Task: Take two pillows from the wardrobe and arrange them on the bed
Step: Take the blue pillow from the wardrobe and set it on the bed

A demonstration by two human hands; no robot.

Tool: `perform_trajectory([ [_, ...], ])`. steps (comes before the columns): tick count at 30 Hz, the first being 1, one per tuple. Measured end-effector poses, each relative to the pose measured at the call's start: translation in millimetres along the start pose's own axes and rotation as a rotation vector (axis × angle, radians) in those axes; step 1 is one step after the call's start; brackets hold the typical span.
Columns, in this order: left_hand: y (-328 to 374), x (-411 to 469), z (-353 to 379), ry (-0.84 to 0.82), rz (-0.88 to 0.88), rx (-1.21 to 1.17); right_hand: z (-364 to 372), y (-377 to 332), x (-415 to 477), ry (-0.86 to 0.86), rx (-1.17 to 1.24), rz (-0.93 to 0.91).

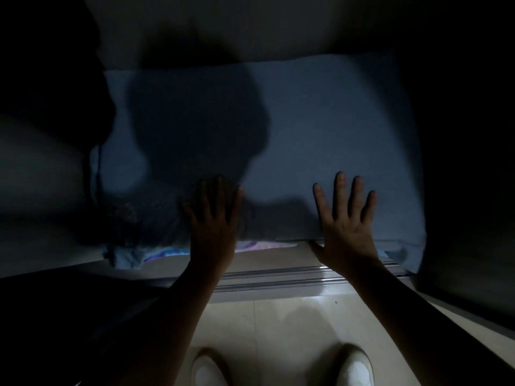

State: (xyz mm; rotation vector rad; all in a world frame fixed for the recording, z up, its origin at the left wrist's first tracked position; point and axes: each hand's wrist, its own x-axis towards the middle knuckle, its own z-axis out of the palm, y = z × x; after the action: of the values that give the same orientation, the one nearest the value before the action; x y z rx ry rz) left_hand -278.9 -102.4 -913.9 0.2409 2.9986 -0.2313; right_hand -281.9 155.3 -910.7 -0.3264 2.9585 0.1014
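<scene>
Pretty dark shot, but here's what's visible: the person is standing right at the open wardrobe, looking down into it, and a big blue-grey pillow (320, 140) fills most of the compartment, lying flat with its long side running along the front edge of the shelf. Both hands are flat on top of it near that front edge. The left hand (213, 218) is spread out, palm down, fingers straight, sitting in the person's own shadow so it's hard to make out much detail. The right hand (345, 221) is better lit, also palm down with fingers fanned out, and its thumb hangs over the pillow's front edge. Neither hand is actually gripping anything; both are open and just resting or pressing on the fabric. Under the pillow's front edge there's a strip of something pastel and patterned (250, 245), pinkish and bluish, peeking out, can't tell what it is exactly. Just in front of that runs the wardrobe's sliding door track (278, 277), a couple of shiny metal rails. Below is a pale tiled floor (273, 324), and the tips of two white shoes (281, 369) show at the bottom edge. The pillow's right corner sticks out a bit over the track.
</scene>
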Motion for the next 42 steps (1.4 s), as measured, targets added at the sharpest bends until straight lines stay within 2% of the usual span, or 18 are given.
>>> perform_trajectory([
  [4,-11,8,-31,-0.099,0.075,-0.03,-20,-10,0,-0.064,0.002,0.043],
  [7,-20,21,-70,-0.177,0.042,-0.22,-44,-9,0,-0.08,0.023,0.052],
  [10,-24,28,-116,-0.177,0.018,-0.262,-74,-9,-6,-0.091,0.071,0.079],
  [15,-32,47,-208,-0.023,-0.096,-0.442,-138,-2,0,0.034,0.116,0.134],
  [18,-30,52,-256,0.092,-0.072,-0.411,-183,13,11,0.125,0.172,0.171],
  [21,-27,45,-288,0.147,-0.06,-0.331,-228,22,8,0.04,0.252,0.143],
  [25,-37,36,-310,0.151,-0.101,-0.308,-270,-2,-21,-0.03,0.302,0.173],
  [27,-39,26,-319,0.099,-0.09,-0.258,-276,-20,-43,-0.067,0.325,0.206],
  [31,-32,-2,-331,-0.069,-0.056,-0.113,-278,-38,-90,-0.247,0.391,0.261],
  [34,-19,-25,-337,-0.177,-0.023,-0.162,-288,-31,-122,-0.261,0.403,0.329],
  [42,25,-90,-367,-0.208,0.083,-0.189,-327,-2,-199,-0.414,0.415,0.429],
])
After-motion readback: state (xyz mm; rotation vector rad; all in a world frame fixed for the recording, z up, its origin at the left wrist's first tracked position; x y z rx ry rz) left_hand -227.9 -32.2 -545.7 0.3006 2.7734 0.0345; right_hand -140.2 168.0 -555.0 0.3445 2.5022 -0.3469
